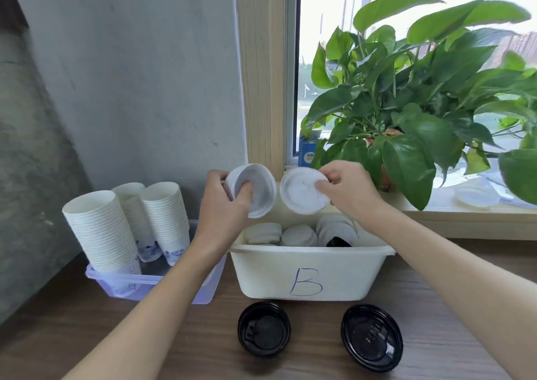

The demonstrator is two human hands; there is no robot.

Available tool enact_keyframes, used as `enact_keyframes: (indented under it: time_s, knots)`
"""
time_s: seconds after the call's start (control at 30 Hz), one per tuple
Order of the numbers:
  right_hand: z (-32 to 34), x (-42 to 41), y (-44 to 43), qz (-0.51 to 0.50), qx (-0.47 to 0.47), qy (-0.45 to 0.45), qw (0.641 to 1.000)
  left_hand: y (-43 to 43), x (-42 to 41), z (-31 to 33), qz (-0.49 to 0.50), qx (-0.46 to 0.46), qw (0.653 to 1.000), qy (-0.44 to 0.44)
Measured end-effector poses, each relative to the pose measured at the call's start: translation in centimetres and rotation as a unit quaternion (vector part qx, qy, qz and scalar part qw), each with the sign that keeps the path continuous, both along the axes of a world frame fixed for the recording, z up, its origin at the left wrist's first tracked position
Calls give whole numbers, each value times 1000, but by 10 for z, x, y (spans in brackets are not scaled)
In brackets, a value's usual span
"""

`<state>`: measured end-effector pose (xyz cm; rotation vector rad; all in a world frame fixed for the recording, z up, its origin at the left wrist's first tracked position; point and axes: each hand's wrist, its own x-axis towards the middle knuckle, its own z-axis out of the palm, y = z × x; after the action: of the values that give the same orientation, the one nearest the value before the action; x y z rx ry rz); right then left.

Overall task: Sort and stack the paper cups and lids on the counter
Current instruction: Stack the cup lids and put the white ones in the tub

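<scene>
Held white lids: the left hand (229,202) grips a small nested stack (257,190); the right hand (345,188) pinches a single white lid (302,192) by its rim, just beside the stack, above the tub.
White tub (308,275): one, with "B" handwritten in blue; three piles of white lids (299,234) inside.
Black lids: two (263,329) (372,337), on the wooden counter (87,336) in front of the tub.
Paper cup stacks (101,234): three, in a clear lilac bin (151,285) at the left.
Potted plant (412,95): one, on the sill behind.

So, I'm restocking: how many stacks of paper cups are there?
3, all in the purple tray: front-left stack, rear stack, right stack. The left forearm may hide more.
</scene>
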<state>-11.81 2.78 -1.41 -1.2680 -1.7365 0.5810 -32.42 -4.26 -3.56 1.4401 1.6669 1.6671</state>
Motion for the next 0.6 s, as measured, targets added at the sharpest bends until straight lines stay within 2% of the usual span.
enact_keyframes:
  time_s: [0.1, 0.23, 0.3, 0.4, 0.5, 0.6]
  knots:
    - [17, 2, -30, 22, 29, 85, 996, -20, 8, 8, -20, 35, 999, -37]
    - [26, -5, -74, 76, 54, 146, 985, -48, 23, 13, -53, 21, 998, -32]
    - [25, -7, -92, 91, 64, 150, 982, -64, 34, 15, -69, 20, 995, -62]
    - [16, -8, -115, 103, 79, 134, 982, -89, 49, 19, -132, -7, 975, -180]
    - [5, -8, -133, 94, 92, 111, 985, -107, 55, 10, -167, -8, 973, -158]
    - [-4, -8, -148, 100, 78, 110, 986, -120, 57, -1, -134, 16, 983, -128]
